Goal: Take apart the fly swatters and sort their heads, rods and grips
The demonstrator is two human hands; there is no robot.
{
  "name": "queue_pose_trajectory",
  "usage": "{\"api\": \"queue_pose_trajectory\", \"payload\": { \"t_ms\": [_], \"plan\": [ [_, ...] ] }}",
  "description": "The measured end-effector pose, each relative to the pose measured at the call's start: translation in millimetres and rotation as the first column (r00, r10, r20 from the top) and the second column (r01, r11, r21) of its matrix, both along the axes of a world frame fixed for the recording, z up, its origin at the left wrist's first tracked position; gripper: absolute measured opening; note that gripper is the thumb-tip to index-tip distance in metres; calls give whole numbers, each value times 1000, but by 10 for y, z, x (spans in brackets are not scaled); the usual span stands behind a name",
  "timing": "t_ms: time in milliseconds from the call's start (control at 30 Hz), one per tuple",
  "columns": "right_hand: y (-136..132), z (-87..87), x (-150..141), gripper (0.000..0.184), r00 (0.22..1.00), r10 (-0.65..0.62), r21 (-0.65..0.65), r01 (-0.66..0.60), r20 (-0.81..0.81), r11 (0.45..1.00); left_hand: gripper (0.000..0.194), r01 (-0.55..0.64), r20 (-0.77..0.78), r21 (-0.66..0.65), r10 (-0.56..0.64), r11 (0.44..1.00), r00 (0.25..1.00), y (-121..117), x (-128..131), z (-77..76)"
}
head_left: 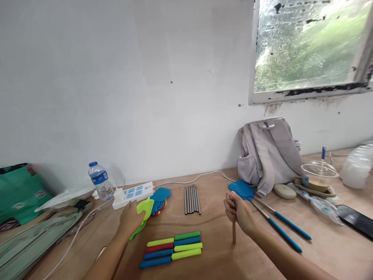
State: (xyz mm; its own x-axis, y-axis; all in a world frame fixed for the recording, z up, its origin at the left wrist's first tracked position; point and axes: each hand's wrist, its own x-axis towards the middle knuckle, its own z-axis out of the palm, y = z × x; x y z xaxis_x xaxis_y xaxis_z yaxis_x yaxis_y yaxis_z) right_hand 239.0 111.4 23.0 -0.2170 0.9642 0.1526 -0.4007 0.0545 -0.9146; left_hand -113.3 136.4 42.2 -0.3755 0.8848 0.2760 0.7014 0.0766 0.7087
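Head view. Right hand (pixel 240 212): fingers curled round upright brown rod (pixel 234 234) over tabletop (pixel 215 252). Left hand (pixel 131 218) at lime fly-swatter head (pixel 147 207); can't tell whether fingers pinch. Water bottle (pixel 105 190): blue label (pixel 99 177), lettering illegible.

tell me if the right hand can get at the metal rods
Probably yes: nothing visible stands between the right hand and the metal rods, though that hand grips a brown stick.
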Motion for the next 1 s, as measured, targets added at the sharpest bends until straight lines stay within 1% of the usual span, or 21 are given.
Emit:
{"api": "queue_pose_trajectory", "payload": {
  "t_ms": [67, 133, 167, 200, 233, 267, 300, 333, 367, 400, 500, 533, 600, 700, 767, 867, 1000],
  "plan": [
    [-7, -62, 4, 46, 1000, -8, 25, 8, 22, 1000, 31, 107, -57, 76, -103, 991, 993, -161, 254, -38],
    [-39, -192, 9, 46, 993, -62, 86, 54, 99, 995, 29, 239, -139, 143, -220, 960, 966, -407, 553, -127],
    [-56, -277, 15, 44, 978, -120, 127, 99, 172, 987, 28, 364, -292, 216, -296, 906, 909, -548, 701, -188],
    [-69, -368, 23, 41, 941, -193, 176, 147, 279, 973, 30, 490, -453, 236, -351, 839, 819, -686, 837, -257],
    [-72, -459, 33, 38, 878, -271, 227, 192, 395, 955, 29, 591, -575, 270, -365, 760, 732, -810, 953, -328],
    [-62, -541, 44, 35, 797, -339, 276, 225, 500, 935, 28, 661, -656, 309, -350, 684, 668, -914, 1044, -396],
    [-35, -609, 54, 31, 716, -392, 314, 249, 578, 916, 27, 687, -694, 367, -307, 627, 651, -990, 1105, -455],
    [8, -661, 59, 28, 649, -429, 340, 267, 629, 902, 26, 700, -716, 407, -271, 587, 643, -1038, 1137, -500],
    [66, -695, 58, 25, 603, -450, 353, 280, 659, 893, 25, 700, -726, 426, -246, 573, 643, -1059, 1143, -529],
    [137, -713, 48, 22, 575, -465, 357, 298, 673, 885, 25, 695, -731, 425, -234, 580, 641, -1059, 1126, -541],
    [385, -704, -39, 10, 526, -481, 358, 322, 702, 876, 23, 663, -732, 365, -239, 654, 639, -994, 1008, -509],
    [468, -692, -85, 12, 516, -478, 358, 320, 710, 877, 22, 643, -719, 367, -234, 672, 655, -970, 968, -492],
    [618, -669, -191, 25, 506, -468, 360, 300, 725, 883, 19, 600, -684, 382, -222, 703, 695, -939, 914, -471],
    [795, -655, -341, 38, 492, -456, 376, 259, 741, 890, 18, 546, -633, 397, -211, 738, 745, -938, 909, -478],
    [884, -658, -414, 39, 484, -454, 386, 239, 748, 891, 18, 532, -609, 398, -218, 747, 762, -957, 940, -488],
    [982, -676, -478, 36, 480, -455, 397, 223, 750, 890, 20, 545, -581, 398, -258, 738, 772, -987, 995, -481],
    [1002, -705, -489, 33, 500, -445, 406, 192, 743, 893, 22, 555, -557, 405, -285, 727, 780, -998, 1016, -461]
  ]
}}
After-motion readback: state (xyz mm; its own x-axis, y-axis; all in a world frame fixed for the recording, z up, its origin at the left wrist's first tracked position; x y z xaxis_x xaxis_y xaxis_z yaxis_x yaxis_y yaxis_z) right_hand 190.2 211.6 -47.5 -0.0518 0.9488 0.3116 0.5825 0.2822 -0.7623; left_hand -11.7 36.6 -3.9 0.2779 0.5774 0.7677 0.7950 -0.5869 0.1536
